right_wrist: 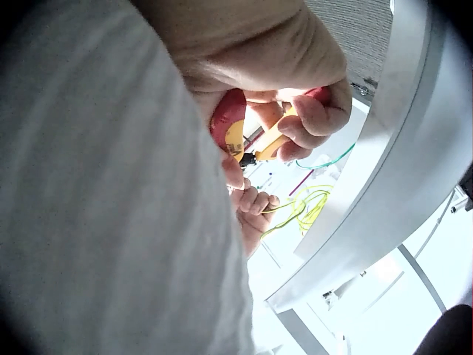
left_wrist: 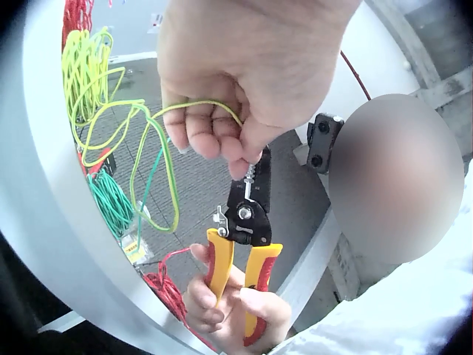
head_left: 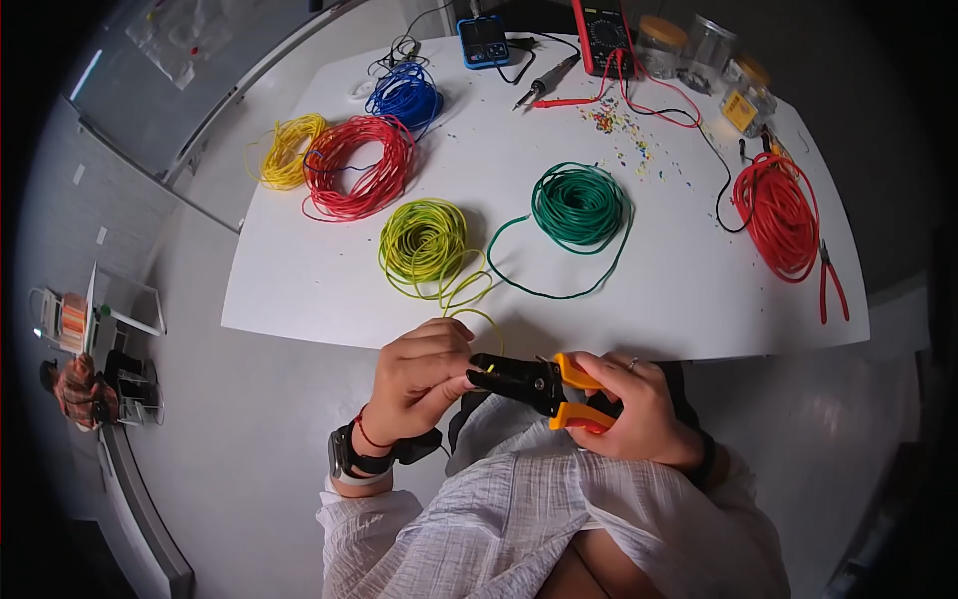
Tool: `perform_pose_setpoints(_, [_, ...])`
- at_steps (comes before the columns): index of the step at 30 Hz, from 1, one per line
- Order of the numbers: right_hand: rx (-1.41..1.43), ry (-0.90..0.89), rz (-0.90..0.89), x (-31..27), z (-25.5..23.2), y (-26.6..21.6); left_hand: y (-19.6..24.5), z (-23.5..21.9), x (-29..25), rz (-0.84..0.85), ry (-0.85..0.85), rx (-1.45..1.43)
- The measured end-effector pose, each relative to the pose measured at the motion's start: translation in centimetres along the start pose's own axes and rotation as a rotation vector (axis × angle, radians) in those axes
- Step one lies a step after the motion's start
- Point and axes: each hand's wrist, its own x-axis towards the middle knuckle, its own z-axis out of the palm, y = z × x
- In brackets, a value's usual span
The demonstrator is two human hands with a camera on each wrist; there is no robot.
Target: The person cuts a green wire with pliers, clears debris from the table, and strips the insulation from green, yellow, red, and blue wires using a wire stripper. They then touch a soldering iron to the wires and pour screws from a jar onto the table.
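My right hand (head_left: 639, 407) grips the yellow-and-red handles of a wire stripper (head_left: 531, 387), whose black head points left. The handles stand somewhat apart in the left wrist view. My left hand (head_left: 417, 381) pinches a yellow-green wire (left_wrist: 194, 104) between thumb and fingers, right at the tool's black tip. A short bit of yellow shows at the jaws in the head view. From the left hand the wire loops back to a yellow-green coil (head_left: 423, 242) on the white table (head_left: 329, 270). The pinched wire end is partly hidden by the fingers.
A green coil (head_left: 579, 205) lies mid-table, with red (head_left: 359, 168), yellow (head_left: 289, 152) and blue (head_left: 404, 97) coils at left. On the right are another red coil (head_left: 776, 218) and red-handled pliers (head_left: 834, 285). A multimeter (head_left: 605, 38), soldering iron (head_left: 547, 82) and jars (head_left: 661, 47) stand behind.
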Motion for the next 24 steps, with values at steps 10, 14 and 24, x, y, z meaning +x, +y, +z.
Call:
perform_pose_setpoints(10, [0.011, 0.0, 0.012, 0.07, 0.1, 0.03, -0.19, 0.06, -0.04, 0.012, 0.006, -0.02])
perform_pose_setpoints(14, [0.02, 0.009, 0.008, 0.05, 0.14, 0.09, -0.24, 0.15, -0.09, 0.015, 0.013, -0.036])
perform_pose_setpoints(24, [0.06, -0.033, -0.002, 0.08, 0.08, 0.11, -0.2, 0.01, -0.04, 0.02, -0.011, -0.087])
